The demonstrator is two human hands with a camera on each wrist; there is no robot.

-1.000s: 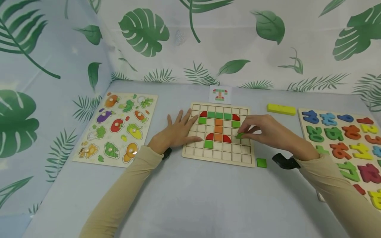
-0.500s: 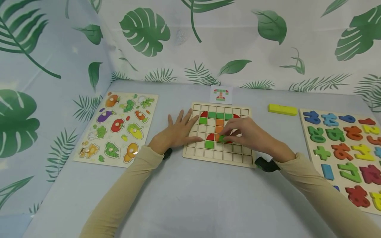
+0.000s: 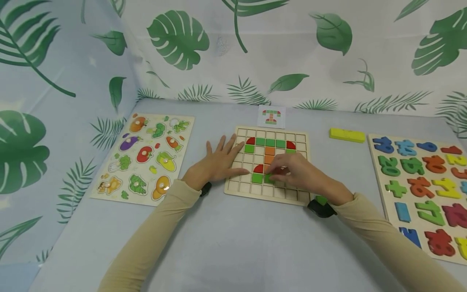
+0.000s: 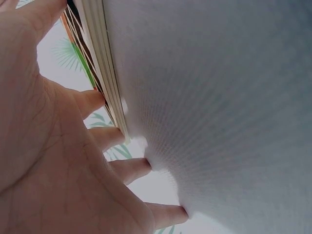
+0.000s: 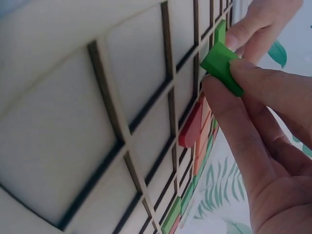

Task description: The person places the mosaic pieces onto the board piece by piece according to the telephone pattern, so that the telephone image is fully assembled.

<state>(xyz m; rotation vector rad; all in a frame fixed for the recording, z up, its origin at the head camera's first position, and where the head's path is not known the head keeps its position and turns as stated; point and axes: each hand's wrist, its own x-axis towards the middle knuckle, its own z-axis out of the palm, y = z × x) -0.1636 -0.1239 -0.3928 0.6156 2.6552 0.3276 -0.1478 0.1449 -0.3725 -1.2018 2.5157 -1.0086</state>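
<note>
A wooden grid board [image 3: 266,197] lies in the middle of the table with green, red and orange tiles set in its cells. My right hand [image 3: 297,172] pinches a green square tile [image 5: 223,67] between thumb and fingers, tilted at a cell beside another green tile [image 3: 257,178]. Below the orange column, the held tile overlaps the board in the head view. My left hand [image 3: 217,163] is spread flat at the board's left edge, thumb and index fingertip over the grid; in the left wrist view its fingers [image 4: 131,169] reach along the board's side and the cloth.
A pattern card [image 3: 271,117] lies behind the board. A vegetable puzzle board [image 3: 187,140] is at left, a number puzzle board [image 3: 379,178] at right. A yellow block [image 3: 346,135] sits back right. A loose green tile [image 3: 321,200] lies by the right wrist strap.
My right hand has carried the green tile leftward from the board's right side, then slightly nearer, to the cell beside the lower green tile. The left hand has stayed in place.
</note>
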